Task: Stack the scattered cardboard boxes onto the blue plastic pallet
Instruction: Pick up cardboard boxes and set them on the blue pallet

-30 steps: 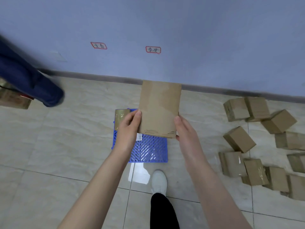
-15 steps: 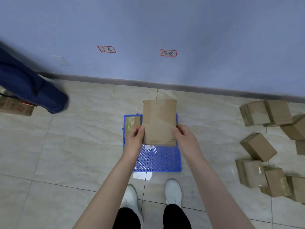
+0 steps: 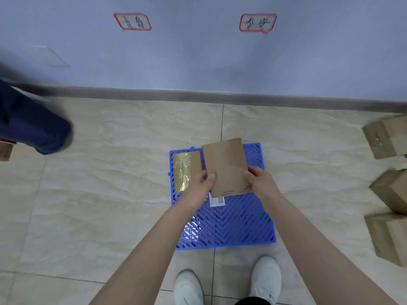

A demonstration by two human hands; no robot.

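We grip a brown box with both hands over the far half of the blue pallet. Our left hand clamps its near-left edge, thumb on top, and our right hand clamps its near-right edge. We cannot tell whether the box touches the pallet. Its left edge sits just beside a taped box in the pallet's far-left corner. Open grid shows across the near half and in a strip at the right. More boxes lie well to the right, and a blue trouser leg stands at the left.
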